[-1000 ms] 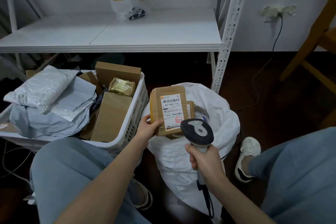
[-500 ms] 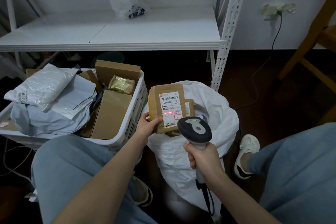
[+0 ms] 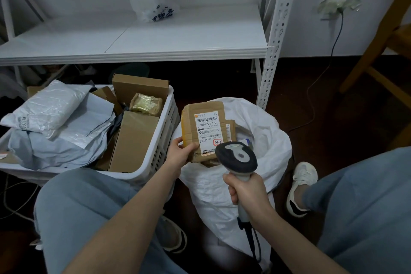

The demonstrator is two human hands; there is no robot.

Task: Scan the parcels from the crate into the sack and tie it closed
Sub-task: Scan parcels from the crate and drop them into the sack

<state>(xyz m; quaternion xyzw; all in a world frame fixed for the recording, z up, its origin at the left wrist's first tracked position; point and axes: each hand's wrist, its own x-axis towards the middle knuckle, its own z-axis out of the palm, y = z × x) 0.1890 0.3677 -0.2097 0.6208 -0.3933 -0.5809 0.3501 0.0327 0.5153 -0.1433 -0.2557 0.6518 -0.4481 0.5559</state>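
Head view: pinching parcel [image 3: 200, 118] corner with left hand [image 3: 180, 153], gripping scanner [image 3: 236, 158] with right hand [image 3: 246, 193], centre frame above open sack [image 3: 271, 140]. No longer showing red line on label [image 3: 206, 131]; probably read, drop next. Plenty left in crate [image 3: 164, 140], centre-left.

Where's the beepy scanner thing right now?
In the head view, the scanner is centre-right, gripped by the right hand over the white sack, just below the labelled box.

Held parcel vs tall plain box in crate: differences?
The held parcel shows a white shipping label; the plain box shows none. The held parcel is creased, gripped by the left hand over the sack; the plain box is smooth, resting in the crate. Both are brown cardboard.
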